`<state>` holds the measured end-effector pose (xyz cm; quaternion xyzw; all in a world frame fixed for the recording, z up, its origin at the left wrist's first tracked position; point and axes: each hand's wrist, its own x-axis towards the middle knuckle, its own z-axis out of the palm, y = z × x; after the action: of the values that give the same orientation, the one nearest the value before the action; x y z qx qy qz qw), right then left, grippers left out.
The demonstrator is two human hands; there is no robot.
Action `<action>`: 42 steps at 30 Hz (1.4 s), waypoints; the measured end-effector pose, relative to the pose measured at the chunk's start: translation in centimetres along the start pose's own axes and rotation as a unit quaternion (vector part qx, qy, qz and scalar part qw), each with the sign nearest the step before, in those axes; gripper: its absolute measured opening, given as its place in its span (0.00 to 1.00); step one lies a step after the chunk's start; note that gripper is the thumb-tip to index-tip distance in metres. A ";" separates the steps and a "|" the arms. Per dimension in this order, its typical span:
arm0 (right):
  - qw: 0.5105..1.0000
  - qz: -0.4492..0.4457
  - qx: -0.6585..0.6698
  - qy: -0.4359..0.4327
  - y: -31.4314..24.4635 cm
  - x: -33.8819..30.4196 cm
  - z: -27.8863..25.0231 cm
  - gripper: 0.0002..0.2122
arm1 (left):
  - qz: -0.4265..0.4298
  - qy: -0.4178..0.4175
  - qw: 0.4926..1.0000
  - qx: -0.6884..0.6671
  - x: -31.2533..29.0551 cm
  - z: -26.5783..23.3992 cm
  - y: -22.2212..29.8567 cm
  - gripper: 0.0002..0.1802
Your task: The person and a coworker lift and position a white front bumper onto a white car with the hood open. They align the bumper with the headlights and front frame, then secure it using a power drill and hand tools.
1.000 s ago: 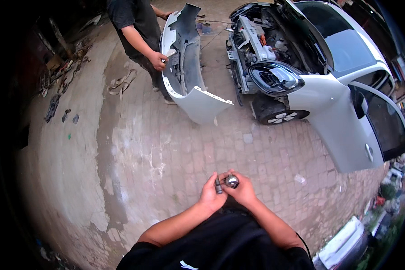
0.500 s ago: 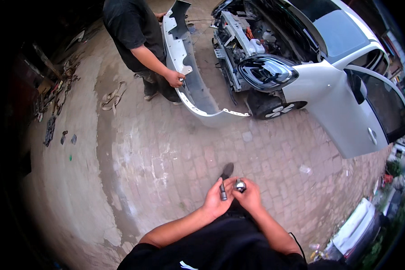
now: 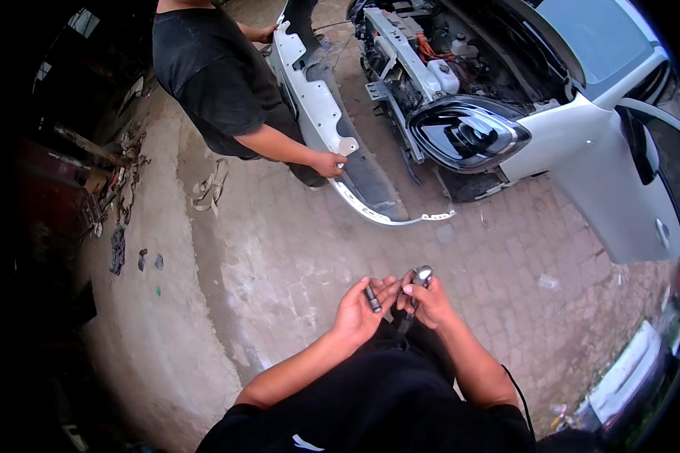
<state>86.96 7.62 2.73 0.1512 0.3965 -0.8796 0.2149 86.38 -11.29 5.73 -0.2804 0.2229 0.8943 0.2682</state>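
Note:
In front of my body, my left hand (image 3: 357,315) is palm up with a short dark socket (image 3: 373,299) held between thumb and fingers. Close beside it, my right hand (image 3: 431,303) is closed around a ratchet wrench (image 3: 424,275). The ratchet's round shiny head sticks up past the thumb, and its dark handle points down toward my body. The fingertips of both hands nearly meet, and the socket and ratchet are apart. Beyond them, a co-worker in a dark shirt (image 3: 215,83) grips a white bumper cover (image 3: 321,115) with both hands.
A white car (image 3: 563,136) with its front end exposed stands at far right, its headlight (image 3: 468,136) in place and front door (image 3: 619,200) open. A pale strap (image 3: 213,187) lies on the paving at left. Scrap (image 3: 117,249) lines the left side; a white panel (image 3: 619,374) lies at lower right.
My right hand has moved up and away from my body, bringing the ratchet's handle into sight. The socket has tilted in my left hand. The co-worker and bumper appear farther right and nearer.

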 end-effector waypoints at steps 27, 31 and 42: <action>0.870 -0.172 -0.349 0.304 -4.0 12.3 15.4 0.14 | -0.254 -0.179 0.914 0.261 13.1 5.3 19.0 0.14; 0.900 -0.153 -0.179 0.366 -3.1 11.1 13.9 0.11 | -0.298 -0.222 0.898 0.236 13.8 5.8 18.8 0.21; 0.832 -0.375 0.298 0.279 2.2 6.1 2.7 0.10 | -0.279 -0.086 0.860 0.418 18.7 0.6 20.0 0.17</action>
<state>82.56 2.72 0.42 0.2861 0.1845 -0.8889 -0.3066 60.98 -19.44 -0.44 -0.1144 0.4643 0.6251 0.6169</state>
